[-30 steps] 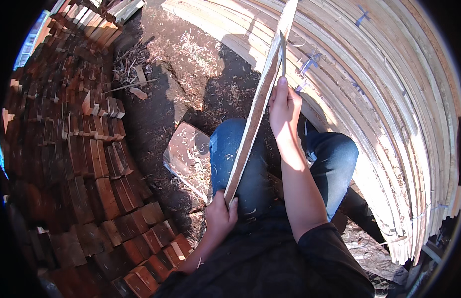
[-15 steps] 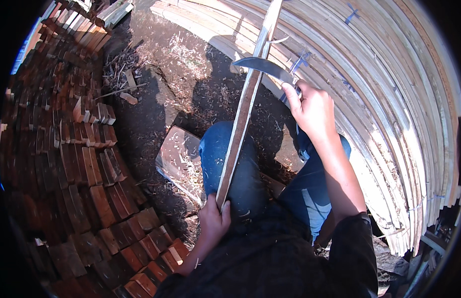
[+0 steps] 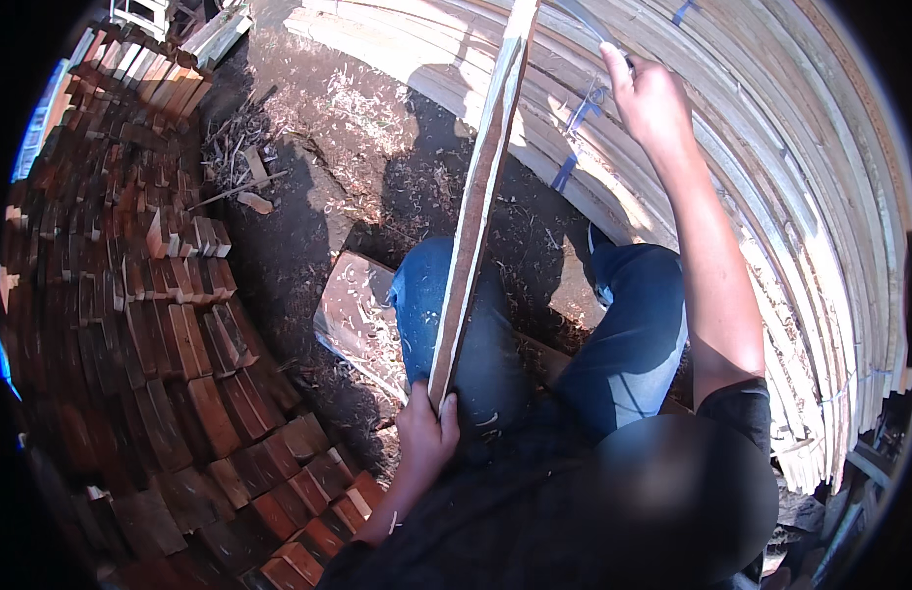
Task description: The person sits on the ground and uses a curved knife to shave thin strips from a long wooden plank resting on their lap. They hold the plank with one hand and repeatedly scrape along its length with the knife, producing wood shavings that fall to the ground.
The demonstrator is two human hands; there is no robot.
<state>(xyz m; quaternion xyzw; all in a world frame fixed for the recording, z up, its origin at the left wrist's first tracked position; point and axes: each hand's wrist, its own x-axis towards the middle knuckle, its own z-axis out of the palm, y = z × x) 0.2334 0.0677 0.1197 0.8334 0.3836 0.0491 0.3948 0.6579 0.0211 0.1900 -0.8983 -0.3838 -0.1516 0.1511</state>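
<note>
Left hand point(image 3: 426, 425) wrapped round wood strip point(image 3: 477, 206) at its near end, slanting far over left thigh point(image 3: 421, 285); right hand point(image 3: 656, 106), far right, grips knife point(image 3: 586, 18), tip apparently out of view. Wood strip looks light, stiff, splintery; best held by near end

black short-sleeved shirt point(image 3: 475, 506), blue jeans point(image 3: 635, 307)

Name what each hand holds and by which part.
Left hand: the wooden strip, by its lower end. Right hand: the knife, by its handle.
</note>
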